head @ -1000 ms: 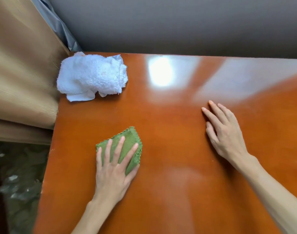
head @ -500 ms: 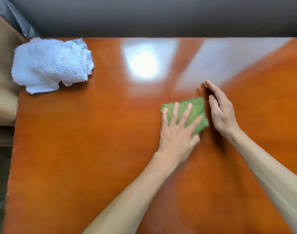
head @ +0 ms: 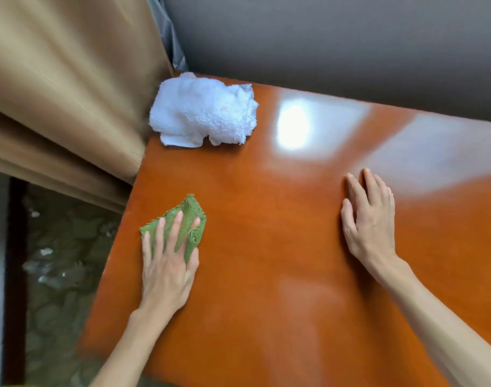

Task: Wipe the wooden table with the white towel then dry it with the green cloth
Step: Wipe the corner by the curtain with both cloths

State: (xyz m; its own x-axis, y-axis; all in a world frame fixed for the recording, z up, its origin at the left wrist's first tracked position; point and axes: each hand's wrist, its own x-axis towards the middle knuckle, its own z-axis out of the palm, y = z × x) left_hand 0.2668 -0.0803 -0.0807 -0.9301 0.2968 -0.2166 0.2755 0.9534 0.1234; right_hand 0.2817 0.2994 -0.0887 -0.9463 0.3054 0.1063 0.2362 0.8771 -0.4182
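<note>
Now drying: left hand (head: 167, 270) presses the green cloth (head: 188, 219) flat near the wooden table (head: 266, 247)'s left edge.

Fingers lie straight and spread over the cloth, pinching nothing, probably so that the palm's pressure reaches more of the surface. The right hand (head: 371, 222) rests flat and empty on bare wood, well apart, apparently as a brace. The white towel (head: 204, 113) sits bunched at the far left corner beside the tan curtain (head: 65, 88), seemingly set aside once wiping was done.

Glossy orange-brown table (head: 266, 247) — white towel (head: 202, 113), green cloth (head: 188, 216), tan curtain (head: 57, 93).
</note>
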